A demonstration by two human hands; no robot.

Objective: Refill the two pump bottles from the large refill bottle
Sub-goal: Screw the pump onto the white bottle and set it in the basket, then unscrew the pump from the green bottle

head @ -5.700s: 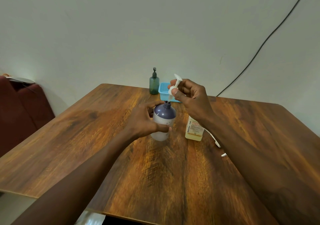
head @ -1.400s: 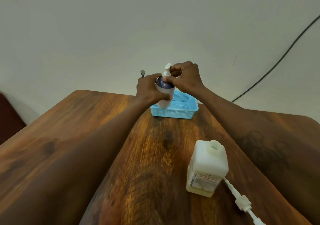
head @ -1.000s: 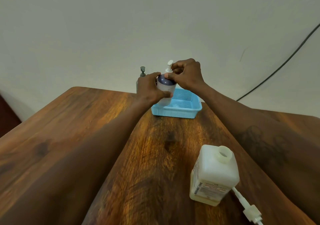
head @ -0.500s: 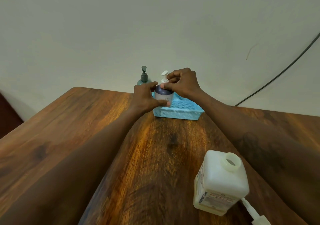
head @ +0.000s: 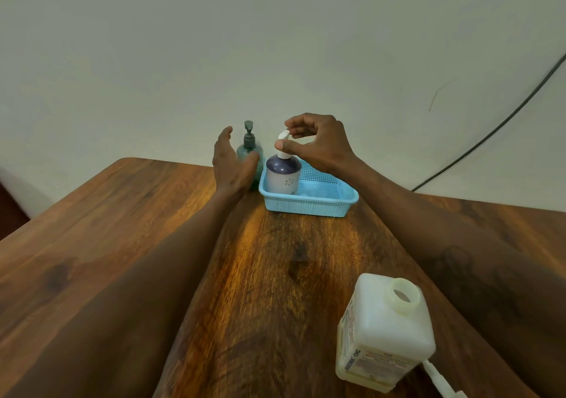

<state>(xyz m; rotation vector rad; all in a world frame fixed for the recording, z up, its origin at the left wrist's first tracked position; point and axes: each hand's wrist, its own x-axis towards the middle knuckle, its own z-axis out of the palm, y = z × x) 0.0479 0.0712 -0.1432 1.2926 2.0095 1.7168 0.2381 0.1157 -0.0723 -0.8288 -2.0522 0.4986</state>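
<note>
Bottle [head: 282, 174] with white pump stands upright in the left end of the blue basket [head: 309, 203]. I see my right hand [head: 321, 146] just above it, fingers loosely apart around the pump head. My left hand [head: 231, 164] is open beside it, in front of the green bottle [head: 249, 149]. Refill bottle [head: 382, 333] stands uncapped, near me.

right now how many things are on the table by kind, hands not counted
pump bottles: 2, the purple-and-white bottle and the green bottle
refill bottles: 1, the large refill bottle, cap off
baskets: 1, the blue basket
loose pumps: 1, the white pump
total: 5
</note>
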